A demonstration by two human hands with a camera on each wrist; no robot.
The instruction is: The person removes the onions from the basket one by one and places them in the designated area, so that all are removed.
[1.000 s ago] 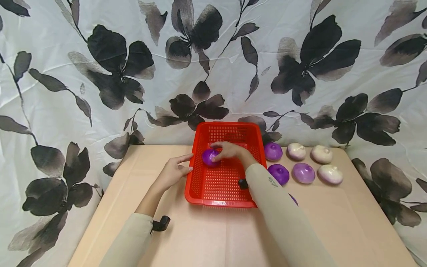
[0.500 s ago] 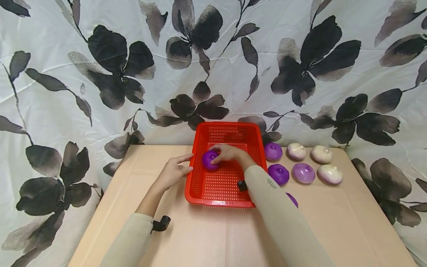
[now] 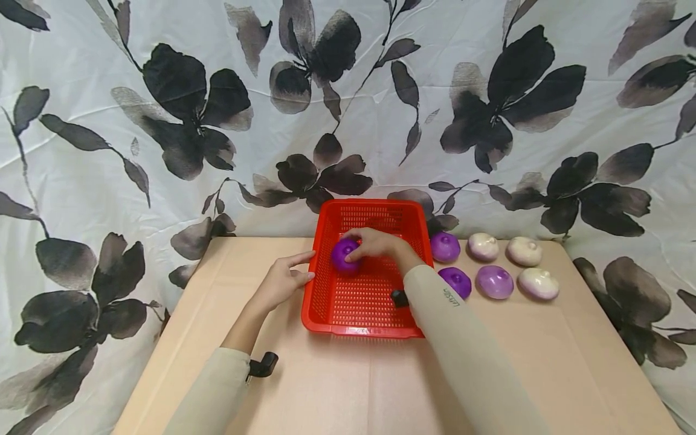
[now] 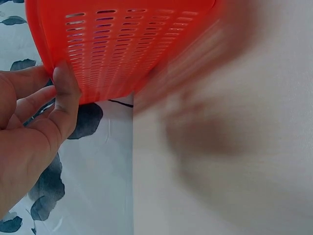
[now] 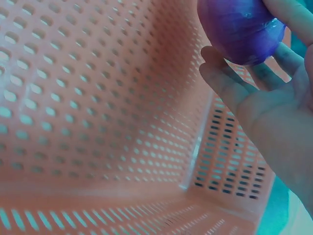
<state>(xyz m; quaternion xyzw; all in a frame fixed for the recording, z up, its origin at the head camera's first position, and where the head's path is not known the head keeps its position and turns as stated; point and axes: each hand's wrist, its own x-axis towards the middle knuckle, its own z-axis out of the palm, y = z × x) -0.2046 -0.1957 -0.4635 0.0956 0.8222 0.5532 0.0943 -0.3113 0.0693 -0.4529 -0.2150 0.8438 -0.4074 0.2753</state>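
A red plastic basket (image 3: 348, 311) with slotted walls stands near the middle of the table's back edge. Inside it, toward the left wall, my right hand (image 3: 375, 244) holds a glossy purple onion (image 3: 341, 257). The right wrist view shows the onion (image 5: 242, 29) between thumb and fingers, over the perforated basket wall. My left hand (image 3: 280, 281) is at the basket's left side. In the left wrist view that hand (image 4: 39, 107) pinches the rim, one finger over it and another against the outer wall.
Right of the basket, purple onions (image 3: 444, 246), a paler purple onion (image 3: 495, 282) and whitish onions (image 3: 524, 251) stand in two rows on the tan tabletop (image 3: 348, 386). A floral cloth (image 3: 391, 121) hangs behind. Black cameras (image 3: 263, 364) sit on both wrists.
The purple onion in my right hand has tilted and shifted slightly within the basket. My right sleeve has moved a little right, covering a purple onion seen beside it earlier. My left hand stays still.
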